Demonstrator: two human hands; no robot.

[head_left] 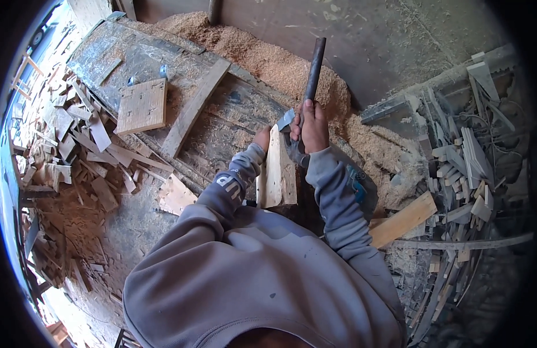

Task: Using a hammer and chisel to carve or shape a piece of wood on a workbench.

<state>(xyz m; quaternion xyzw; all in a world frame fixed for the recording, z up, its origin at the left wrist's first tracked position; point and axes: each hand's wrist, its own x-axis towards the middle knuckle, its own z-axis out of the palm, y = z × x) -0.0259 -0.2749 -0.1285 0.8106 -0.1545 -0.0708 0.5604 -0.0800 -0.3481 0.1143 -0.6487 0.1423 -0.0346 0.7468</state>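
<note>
Now clenching dark, round-handled tool [316,69] in right hand [313,129], touching rough wood block [275,174] with left hand [262,138], grip unclear, fluffy shavings [259,53] beyond block

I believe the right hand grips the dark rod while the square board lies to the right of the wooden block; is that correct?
Not quite: the head view shows the square board lying to the left of the wooden block. The right hand does grip the dark rod.
</note>
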